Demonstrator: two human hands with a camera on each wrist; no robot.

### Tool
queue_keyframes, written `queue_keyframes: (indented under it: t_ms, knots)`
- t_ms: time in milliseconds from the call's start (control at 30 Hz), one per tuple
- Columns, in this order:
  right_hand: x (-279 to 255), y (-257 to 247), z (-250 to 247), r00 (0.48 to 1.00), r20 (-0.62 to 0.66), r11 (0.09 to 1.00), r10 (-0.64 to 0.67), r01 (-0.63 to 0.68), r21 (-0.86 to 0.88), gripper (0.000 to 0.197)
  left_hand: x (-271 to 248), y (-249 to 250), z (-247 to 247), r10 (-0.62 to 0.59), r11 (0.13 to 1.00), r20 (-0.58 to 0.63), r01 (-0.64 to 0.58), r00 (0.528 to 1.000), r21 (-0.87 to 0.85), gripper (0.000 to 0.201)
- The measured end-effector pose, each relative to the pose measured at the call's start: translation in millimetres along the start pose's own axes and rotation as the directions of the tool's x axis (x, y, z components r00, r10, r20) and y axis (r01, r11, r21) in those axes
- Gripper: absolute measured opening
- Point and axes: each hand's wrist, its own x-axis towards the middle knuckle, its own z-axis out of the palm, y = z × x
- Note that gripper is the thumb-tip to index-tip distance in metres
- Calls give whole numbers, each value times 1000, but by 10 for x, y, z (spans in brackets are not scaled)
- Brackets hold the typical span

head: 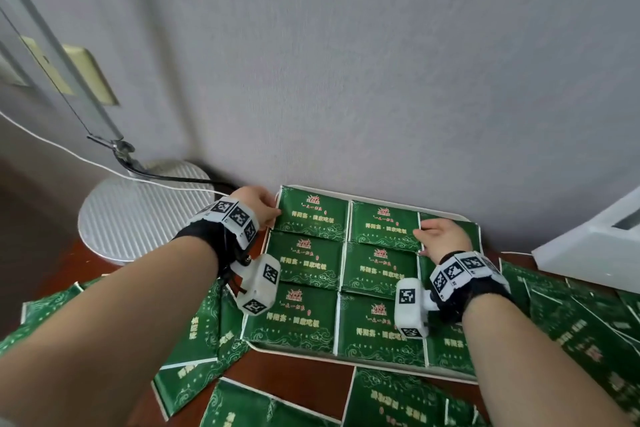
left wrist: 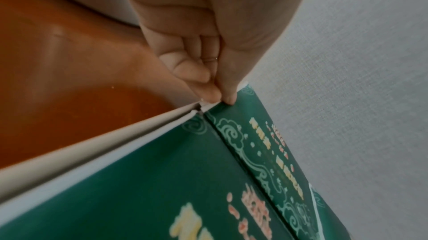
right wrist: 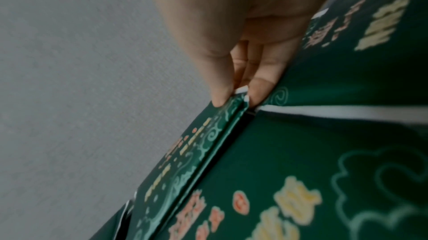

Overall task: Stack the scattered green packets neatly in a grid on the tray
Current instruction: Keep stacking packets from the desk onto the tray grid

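A white tray (head: 298,353) against the wall holds green packets laid flat in a three-by-three grid. My left hand (head: 275,213) pinches the near left corner of the back left packet (head: 313,215). In the left wrist view, the left hand (left wrist: 222,100) has thumb and finger closed on that packet (left wrist: 257,134) beside the tray rim (left wrist: 92,152). My right hand (head: 419,231) pinches the near right corner of the back middle packet (head: 382,227). In the right wrist view, the right hand (right wrist: 234,99) lifts that packet's (right wrist: 197,152) edge slightly. The right arm hides part of the grid's right column.
Loose green packets lie scattered on the wooden table (head: 287,378) to the left (head: 194,333), in front (head: 398,399) and to the right (head: 571,315) of the tray. A round lamp base (head: 142,211) with cables stands at the back left. A white box (head: 595,246) sits at the right.
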Motion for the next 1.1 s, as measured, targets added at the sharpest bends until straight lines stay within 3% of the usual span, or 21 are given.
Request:
queue_keyframes:
  t_ms: [100, 167, 400, 567, 667, 767, 867, 967, 1100]
  knots:
    - [17, 13, 14, 1000, -19, 1000, 3, -3, 4, 19, 13, 11, -39, 3, 996, -15, -2, 1000, 90, 7]
    - [29, 16, 24, 1000, -30, 1000, 2, -2, 9, 14, 37, 15, -51, 6, 993, -25, -3, 1000, 122, 18]
    - [14, -28, 21, 999, -33, 1000, 23, -22, 8, 22, 43, 40, -37, -26, 998, -7, 26, 1000, 54, 20]
    - [-155, -129, -108, 998, -50, 994, -33, 28, -109, 25, -112, 36, -119, -9, 1000, -18, 10, 1000, 22, 9]
    - [-377, -244, -211, 994, 7, 981, -108, 108, -162, 26, -377, -3, -268, 42, 990, -67, -32, 997, 137, 20]
    - [-722, -347, -305, 968, 147, 930, -201, 236, -282, 26, -733, -118, -422, 113, 975, -93, -92, 989, 202, 22]
    - [-1232, -359, -350, 928, 287, 866, -237, 336, -371, 26, -1144, -373, -463, 189, 938, -14, -177, 982, 299, 25]
    - [-1762, -192, -366, 894, 404, 813, -194, 377, -444, 26, -1605, -677, -368, 214, 865, 117, -244, 970, 438, 24]
    - [-2299, 196, -380, 892, 447, 764, -67, 334, -552, 30, -2164, -1011, -153, 147, 780, 284, -288, 947, 556, 38]
